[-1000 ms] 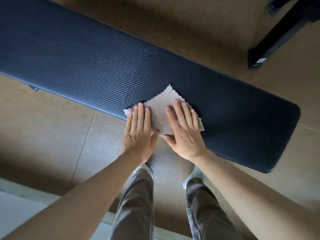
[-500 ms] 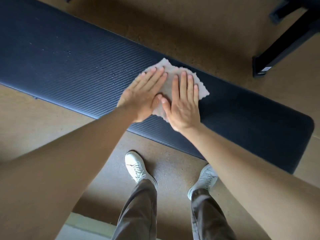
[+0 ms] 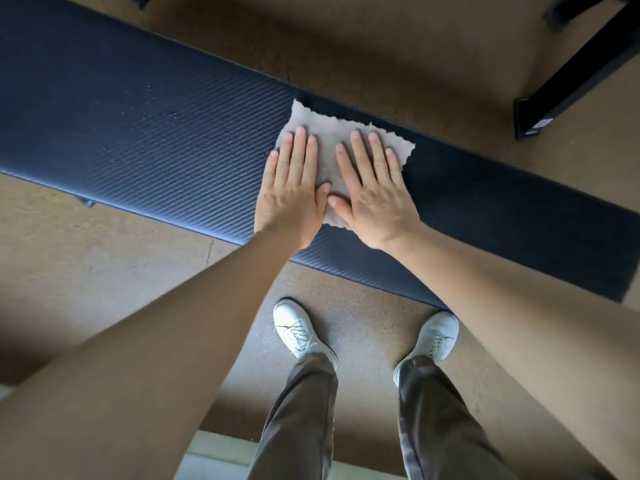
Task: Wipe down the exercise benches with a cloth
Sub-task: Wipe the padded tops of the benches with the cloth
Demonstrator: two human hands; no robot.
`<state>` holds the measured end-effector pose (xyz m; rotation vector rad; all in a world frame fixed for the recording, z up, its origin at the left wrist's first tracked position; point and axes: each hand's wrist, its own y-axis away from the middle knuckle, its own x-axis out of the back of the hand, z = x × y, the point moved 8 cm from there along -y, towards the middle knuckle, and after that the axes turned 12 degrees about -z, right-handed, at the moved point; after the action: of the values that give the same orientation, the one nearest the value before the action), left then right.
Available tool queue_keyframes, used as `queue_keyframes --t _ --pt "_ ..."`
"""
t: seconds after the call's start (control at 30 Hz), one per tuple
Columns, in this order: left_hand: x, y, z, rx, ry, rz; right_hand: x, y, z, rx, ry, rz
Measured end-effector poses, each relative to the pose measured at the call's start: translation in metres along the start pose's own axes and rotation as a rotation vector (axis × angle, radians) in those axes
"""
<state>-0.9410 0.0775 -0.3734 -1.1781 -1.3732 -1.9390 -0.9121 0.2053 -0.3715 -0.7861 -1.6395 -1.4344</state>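
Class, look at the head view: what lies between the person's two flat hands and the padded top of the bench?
The cloth lies between, pressed under the left hand and right hand onto the bench.

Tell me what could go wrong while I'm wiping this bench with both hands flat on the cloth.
1. Both the left hand and right hand only press flat on the cloth; it may bunch or slip out mid-stroke.
2. The cloth's far corner lies at the far edge of the bench; pushing further could send it onto the floor.
3. Droplets show on the pad to the left; that area could be missed.
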Motion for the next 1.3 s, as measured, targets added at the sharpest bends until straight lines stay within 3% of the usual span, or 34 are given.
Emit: queue_keyframes --t 0.23,0.37,0.67,0.9,1.07,1.3 --pt "-0.045 0.086 -0.004 -0.026 -0.013 -0.192 -0.038 0.080 -0.059 -0.046 -0.060 -0.074" --pt "-0.049 0.101 -0.012 -0.033 0.061 -0.249 -0.034 0.083 -0.073 -0.076 -0.123 -0.077" --pt "0.017 -0.001 -0.056 0.053 -0.006 -0.161 0.026 -0.032 -0.042 0.087 -0.145 0.037" --pt "0.061 -0.065 -0.101 0.070 -0.095 -0.137 0.067 -0.115 -0.043 0.157 -0.132 -0.001" --pt "0.052 -0.051 -0.099 0.113 -0.020 -0.111 0.064 -0.110 -0.052 0.162 -0.079 0.015" --pt "-0.005 0.045 -0.107 0.177 0.050 -0.122 0.025 -0.038 -0.117 0.237 -0.067 -0.040"
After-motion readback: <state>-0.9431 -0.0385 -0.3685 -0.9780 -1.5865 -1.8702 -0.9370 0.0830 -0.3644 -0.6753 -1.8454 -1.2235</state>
